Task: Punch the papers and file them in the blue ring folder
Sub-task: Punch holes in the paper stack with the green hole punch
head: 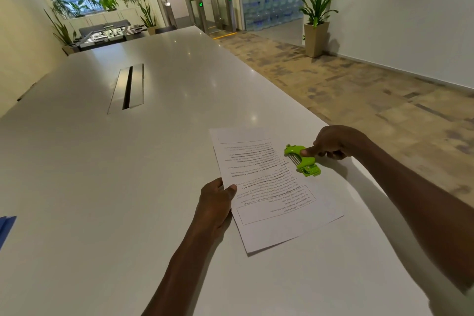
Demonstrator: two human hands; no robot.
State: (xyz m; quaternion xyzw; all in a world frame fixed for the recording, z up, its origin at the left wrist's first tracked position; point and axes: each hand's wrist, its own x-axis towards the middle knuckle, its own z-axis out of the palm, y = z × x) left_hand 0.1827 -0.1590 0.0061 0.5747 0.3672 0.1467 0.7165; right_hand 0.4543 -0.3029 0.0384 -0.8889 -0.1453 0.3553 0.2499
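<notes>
A thin stack of printed papers [272, 195] lies on the white table [128, 187], its text facing away from me. My left hand [215, 204] grips the stack's left edge, thumb on top. A bright green hole punch [302, 160] sits on the stack's right edge. My right hand [336, 142] holds the punch, thumb pressed on its lever. A corner of the blue ring folder [6, 228] shows at the far left edge of the view.
A metal cable slot [127, 87] is set into the table further back. The table's right edge runs diagonally past my right arm, with patterned floor beyond. A potted plant [316, 20] stands by the right wall.
</notes>
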